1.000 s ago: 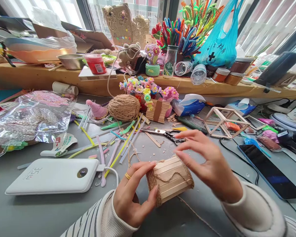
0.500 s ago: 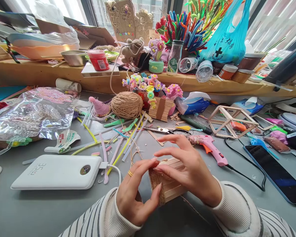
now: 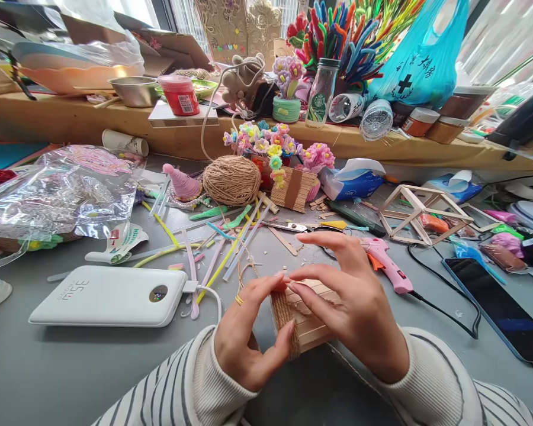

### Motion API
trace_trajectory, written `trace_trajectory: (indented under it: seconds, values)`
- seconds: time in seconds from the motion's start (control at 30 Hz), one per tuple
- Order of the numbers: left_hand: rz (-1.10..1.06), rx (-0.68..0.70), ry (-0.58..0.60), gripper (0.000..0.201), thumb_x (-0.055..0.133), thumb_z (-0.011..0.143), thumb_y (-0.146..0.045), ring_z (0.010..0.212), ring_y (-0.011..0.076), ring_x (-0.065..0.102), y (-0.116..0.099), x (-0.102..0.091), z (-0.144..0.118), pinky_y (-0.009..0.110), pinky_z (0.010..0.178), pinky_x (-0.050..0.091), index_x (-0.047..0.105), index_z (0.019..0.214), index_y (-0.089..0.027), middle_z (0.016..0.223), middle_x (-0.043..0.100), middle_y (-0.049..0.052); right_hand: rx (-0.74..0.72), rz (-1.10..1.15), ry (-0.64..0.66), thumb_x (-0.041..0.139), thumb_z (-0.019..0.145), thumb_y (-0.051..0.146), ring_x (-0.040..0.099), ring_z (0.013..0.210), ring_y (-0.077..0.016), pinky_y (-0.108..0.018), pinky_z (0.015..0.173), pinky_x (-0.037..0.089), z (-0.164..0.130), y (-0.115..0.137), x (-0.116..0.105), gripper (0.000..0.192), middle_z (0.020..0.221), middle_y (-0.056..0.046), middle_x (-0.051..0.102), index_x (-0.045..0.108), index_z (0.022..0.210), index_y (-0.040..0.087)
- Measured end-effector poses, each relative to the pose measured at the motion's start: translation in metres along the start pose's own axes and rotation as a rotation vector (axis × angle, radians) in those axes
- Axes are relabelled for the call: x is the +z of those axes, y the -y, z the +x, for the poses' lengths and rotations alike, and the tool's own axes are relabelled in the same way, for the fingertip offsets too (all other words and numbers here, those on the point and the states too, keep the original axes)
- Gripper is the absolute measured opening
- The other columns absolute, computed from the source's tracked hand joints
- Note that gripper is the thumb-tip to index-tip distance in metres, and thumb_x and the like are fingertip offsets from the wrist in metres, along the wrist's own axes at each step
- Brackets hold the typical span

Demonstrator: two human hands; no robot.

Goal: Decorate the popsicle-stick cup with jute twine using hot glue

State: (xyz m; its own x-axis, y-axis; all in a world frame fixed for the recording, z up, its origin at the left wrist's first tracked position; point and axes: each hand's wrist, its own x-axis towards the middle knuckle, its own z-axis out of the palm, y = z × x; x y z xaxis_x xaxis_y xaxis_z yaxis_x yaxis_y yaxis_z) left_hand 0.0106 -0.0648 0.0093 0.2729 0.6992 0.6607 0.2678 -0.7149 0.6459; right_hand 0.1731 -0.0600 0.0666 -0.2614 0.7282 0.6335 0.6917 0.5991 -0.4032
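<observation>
My left hand (image 3: 253, 340) grips the left end of a small panel of wooden craft sticks (image 3: 317, 334), thumb in front and fingers behind. Jute twine (image 3: 285, 316) is wound in several close turns around that end. At the panel's upper left corner, the thumb and index fingertip of my right hand (image 3: 353, 302) come together on the twine, close to my left fingertips; its other fingers stretch out above. What lies exactly between those fingertips is hidden. A loose strand trails below the panel, and another leads up behind my left hand toward the twine ball (image 3: 231, 180).
A white power bank (image 3: 111, 296) with a cable lies left. Beyond the hands are glue sticks (image 3: 222, 263), scissors (image 3: 288, 226) and a bundle of craft sticks (image 3: 294, 189). To the right are a pink glue gun (image 3: 393, 269), a wooden stick frame (image 3: 424, 216) and a phone (image 3: 500, 307).
The surroundings have shifted slightly upward and right in view. My right thumb has lifted a little, showing more of the panel. Both hands stay at the wound end.
</observation>
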Motion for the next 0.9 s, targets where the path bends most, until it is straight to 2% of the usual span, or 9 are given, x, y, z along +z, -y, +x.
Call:
trace_trajectory:
  seconds: [0.17, 0.43, 0.67, 0.9]
  values:
    - [0.056, 0.028, 0.007, 0.054, 0.055, 0.073, -0.005, 0.108, 0.0128, 0.053, -0.0022, -0.0010, -0.0006, 0.019, 0.097, 0.042, 0.045, 0.126, -0.011, 0.114, 0.058, 0.010, -0.022, -0.004, -0.026, 0.060, 0.079, 0.014, 0.046, 0.111, -0.0191, -0.034, 0.097, 0.036, -0.0012, 0.0010, 0.0055, 0.009, 0.115, -0.009, 0.055, 0.067, 0.084, 0.017]
    - [0.102, 0.031, 0.008, 0.055, 0.056, 0.073, -0.007, 0.101, 0.0157, 0.058, -0.0019, -0.0013, -0.0004, 0.024, 0.089, 0.050, 0.044, 0.127, -0.014, 0.110, 0.061, 0.010, -0.004, 0.032, -0.037, 0.058, 0.080, 0.013, 0.050, 0.108, -0.0185, -0.034, 0.093, 0.041, -0.0007, 0.0010, 0.0063, 0.011, 0.112, -0.008, 0.058, 0.067, 0.083, 0.018]
    - [0.095, 0.008, -0.001, 0.058, 0.057, 0.073, -0.009, 0.097, 0.0170, 0.061, -0.0045, -0.0013, -0.0004, 0.027, 0.087, 0.052, 0.043, 0.129, -0.015, 0.108, 0.062, 0.010, 0.034, 0.035, -0.026, 0.057, 0.080, 0.017, 0.052, 0.108, -0.0214, -0.041, 0.090, 0.044, -0.0006, 0.0001, 0.0050, 0.012, 0.113, -0.007, 0.059, 0.067, 0.084, 0.023]
    - [0.051, -0.065, -0.013, 0.064, 0.057, 0.073, -0.009, 0.098, 0.0181, 0.062, -0.0015, 0.0013, -0.0059, 0.029, 0.089, 0.051, 0.039, 0.133, -0.019, 0.109, 0.062, 0.009, 0.052, 0.062, -0.012, 0.058, 0.081, 0.018, 0.051, 0.109, -0.0198, -0.037, 0.092, 0.043, -0.0008, 0.0001, 0.0027, 0.011, 0.114, -0.007, 0.057, 0.067, 0.083, 0.023]
